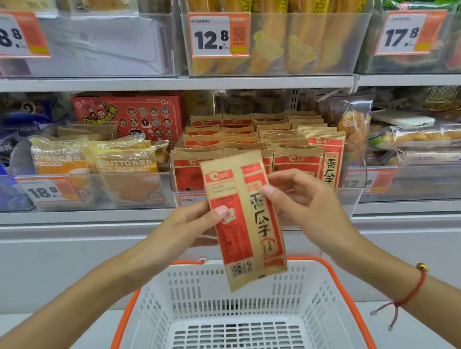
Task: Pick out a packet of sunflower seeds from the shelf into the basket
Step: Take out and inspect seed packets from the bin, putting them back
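This is a shop, a grocery or convenience store by its snack aisle. White shelves [157, 82] carry clear bins of packaged bread [126, 168], fried dough sticks [273, 27] and rows of sunflower seed packets [248, 138]. Orange price tags [219, 36] are clipped to the bin fronts, and a white shopping basket [240, 329] with orange handles sits below.

Seed packet [244, 218], tan and red, held upright above the basket [157, 301], its lower edge over the far rim. Left hand [191, 221] pinches its left edge, thumb on the front. Right hand [303, 198] grips its right edge, thumb on the front. Red string bracelet [404, 298] on right wrist. Behind the packet, a shelf bin [350, 190] with rows of matching packets [265, 139]. Yellow bread packs [120, 163] left of the bin.
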`<state>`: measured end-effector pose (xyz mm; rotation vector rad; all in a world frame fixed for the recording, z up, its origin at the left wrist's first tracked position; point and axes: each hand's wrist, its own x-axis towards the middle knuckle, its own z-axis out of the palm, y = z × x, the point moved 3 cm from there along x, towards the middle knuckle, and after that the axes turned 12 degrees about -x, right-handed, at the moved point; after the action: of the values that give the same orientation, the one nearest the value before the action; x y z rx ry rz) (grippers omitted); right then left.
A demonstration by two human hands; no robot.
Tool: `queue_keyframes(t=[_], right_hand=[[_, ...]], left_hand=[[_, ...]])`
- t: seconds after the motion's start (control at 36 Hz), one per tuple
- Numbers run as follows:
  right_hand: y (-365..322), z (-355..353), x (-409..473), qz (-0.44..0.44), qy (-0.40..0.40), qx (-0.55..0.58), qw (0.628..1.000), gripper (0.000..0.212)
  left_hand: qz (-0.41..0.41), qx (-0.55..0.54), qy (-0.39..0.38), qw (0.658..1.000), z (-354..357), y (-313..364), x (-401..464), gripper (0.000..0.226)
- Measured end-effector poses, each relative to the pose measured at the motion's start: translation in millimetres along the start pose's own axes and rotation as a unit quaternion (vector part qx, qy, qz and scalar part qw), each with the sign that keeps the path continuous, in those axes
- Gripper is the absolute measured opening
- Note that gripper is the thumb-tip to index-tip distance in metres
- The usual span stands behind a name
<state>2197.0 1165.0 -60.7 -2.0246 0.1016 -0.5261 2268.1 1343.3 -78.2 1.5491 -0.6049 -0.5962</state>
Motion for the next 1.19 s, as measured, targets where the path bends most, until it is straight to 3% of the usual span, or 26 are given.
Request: queue_keyframes(t=[0.14, 0.28, 0.5, 0.64, 0.89, 1.19], right_hand=[[5, -4, 1, 0.007, 0.024, 0.019, 0.999, 0.007], [5, -9, 1, -0.002, 0.064, 0.02, 0.998, 0.008], [3, -12, 0, 0.003, 0.097, 0.034, 0.995, 0.008], [5, -9, 0, 0.013, 0.052, 0.031, 0.998, 0.009], [10, -3, -1, -0.039, -0.035, -0.071, 0.996, 0.033], [4, -6, -5, -0.075, 0.035, -0.086, 0.993, 0.035]], left_hand=[[-0.04, 0.025, -0.043, 0.998, 7, -10, 1, 0.037], [-0.027, 0.004, -0.049, 0.998, 11, -9, 4, 0.041], [0.017, -0.029, 0.026, 0.999, 4, -5, 7, 0.032], [0.054, -0.021, 0.072, 0.996, 4, -3, 5, 0.02], [0.12, -0.109, 0.177, 0.971, -6, 3, 2, 0.018], [0.155, -0.131, 0.21, 0.956, -1, 8, -1, 0.014]])
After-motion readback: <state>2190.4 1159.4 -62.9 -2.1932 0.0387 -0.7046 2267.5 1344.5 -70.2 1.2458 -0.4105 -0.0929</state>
